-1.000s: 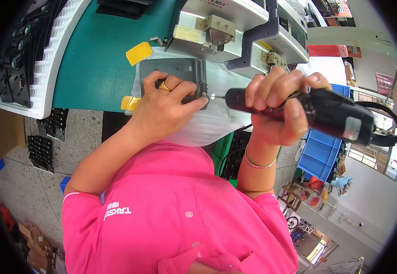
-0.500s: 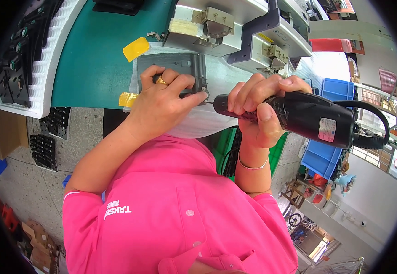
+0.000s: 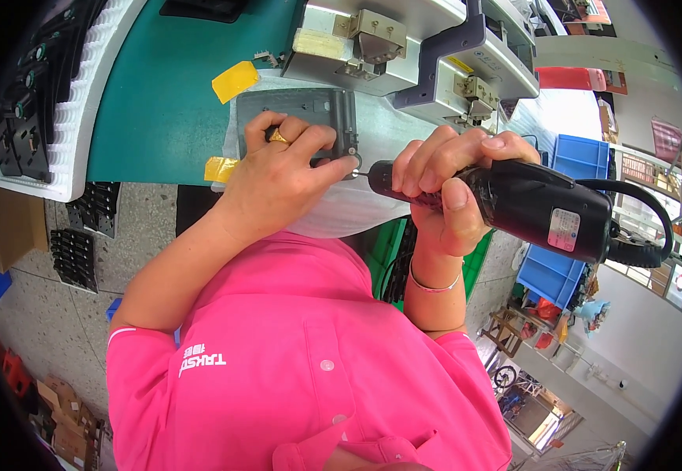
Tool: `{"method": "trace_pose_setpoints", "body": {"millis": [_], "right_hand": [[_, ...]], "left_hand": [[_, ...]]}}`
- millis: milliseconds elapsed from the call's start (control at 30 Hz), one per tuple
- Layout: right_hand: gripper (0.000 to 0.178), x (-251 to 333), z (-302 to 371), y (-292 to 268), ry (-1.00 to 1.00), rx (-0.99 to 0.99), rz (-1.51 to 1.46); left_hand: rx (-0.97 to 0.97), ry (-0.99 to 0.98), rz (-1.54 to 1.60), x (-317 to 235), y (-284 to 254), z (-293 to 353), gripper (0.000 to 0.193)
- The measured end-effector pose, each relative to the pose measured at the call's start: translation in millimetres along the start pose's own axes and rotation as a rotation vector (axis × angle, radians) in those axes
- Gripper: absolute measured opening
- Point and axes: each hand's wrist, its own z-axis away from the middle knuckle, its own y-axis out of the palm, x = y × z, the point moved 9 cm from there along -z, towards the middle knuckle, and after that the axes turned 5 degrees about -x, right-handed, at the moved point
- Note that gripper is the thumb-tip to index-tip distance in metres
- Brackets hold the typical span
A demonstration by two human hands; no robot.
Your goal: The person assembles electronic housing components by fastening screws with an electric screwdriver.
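Pink shirt [image 3: 278, 392]: soft cloth with folds and round buttons, filling the bottom middle of the frame.
Green table [image 3: 168, 102]: flat and smooth, upper left.
Machines [image 3: 380, 47]: hard, boxy metal with shiny blocks on the front, top middle to upper right.
Foam tray [image 3: 93, 102]: white and bumpy with a curved-looking rim, at the left edge, with flat black parts [image 3: 23, 141] in it.
Electric screwdriver [image 3: 545, 204]: a fat black tube with a smooth shell and a looped cord, right of the middle.
White sheet [image 3: 388, 125]: thin and a bit wrinkly, under the plate.
Plastic plate [image 3: 298, 100]: dark grey, flat, with a ribbed right side, lying above the middle of the frame.
Right hand [image 3: 451, 180]: fingers wrapped snugly around the screwdriver, thumb along its near side.
Left hand [image 3: 278, 173]: fingers half bent over the plate, thumb by its lower right corner; I cannot tell if they pinch anything.
Yellow tape [image 3: 235, 82]: shiny pieces at the plate's left.
Bit [image 3: 363, 173]: a thin metal stick pointing left by the left thumb; I cannot tell if it touches the plate.
Ring [image 3: 277, 136]: gold, on a left finger.
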Motion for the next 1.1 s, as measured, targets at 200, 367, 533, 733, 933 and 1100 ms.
{"method": "trace_pose_setpoints", "body": {"millis": [200, 367, 533, 733, 933, 1100], "right_hand": [[0.041, -2, 3, 6, 0.005, 0.113, 0.02], [0.037, -3, 8, 8, 0.007, 0.06, 0.105], [0.038, 0, 13, 11, -0.028, 0.024, 0.177], [0.043, 2, 17, -9, -0.08, -0.081, 0.105], [0.04, 26, -13, -55, -0.084, -0.253, -0.058], [0.046, 78, -37, -93, -0.437, -0.396, 0.153]], "left_hand": [[0.019, -0.004, 0.015, 2, 3, 3, 0.031], [-0.002, -0.019, 0.017, 2, 1, 0, 0.019], [0.006, -0.019, 0.019, 1, 0, -3, 0.02], [0.029, -0.002, 0.027, -1, -2, -3, 0.024], [0.063, 0.011, 0.014, -2, 0, -4, 0.028], [0.045, 0.013, 0.006, -5, -3, -7, 0.03]]}}
